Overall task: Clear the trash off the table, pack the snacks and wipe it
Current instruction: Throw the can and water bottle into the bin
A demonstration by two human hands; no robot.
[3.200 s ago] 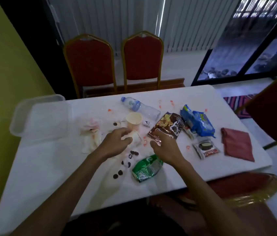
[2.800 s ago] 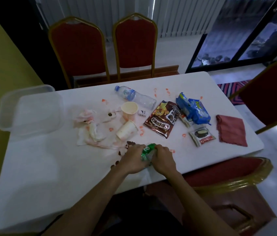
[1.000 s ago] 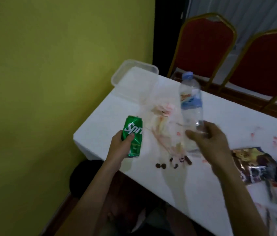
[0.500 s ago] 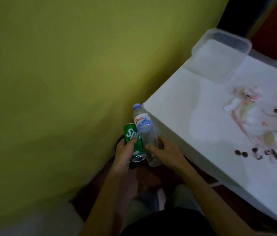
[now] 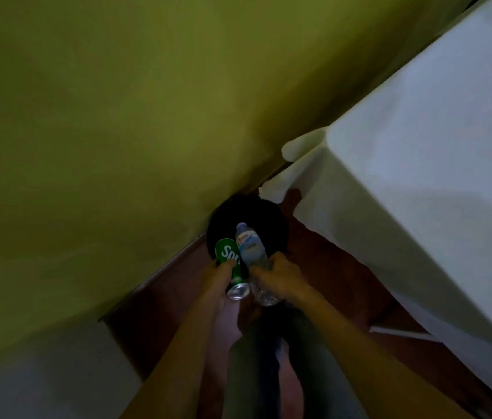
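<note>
My left hand (image 5: 219, 275) grips a green Sprite can (image 5: 229, 261), tilted with its metal top toward me. My right hand (image 5: 278, 275) holds a clear plastic water bottle (image 5: 250, 247) with a blue-and-white label, cap pointing away. Both are held side by side, touching, over a round black bin (image 5: 269, 228) on the floor beside the yellow wall. The white table (image 5: 435, 164) fills the right side; the trash and snacks on it are out of view.
A yellow wall (image 5: 118, 131) runs along the left, close to the bin. The tablecloth corner (image 5: 293, 182) hangs just above and right of the bin. Dark red floor (image 5: 344, 285) and my legs (image 5: 257, 358) lie below my arms.
I have turned further left and down. Both hands have carried the can and the bottle away from the table's edge, down over the black bin by the wall.
</note>
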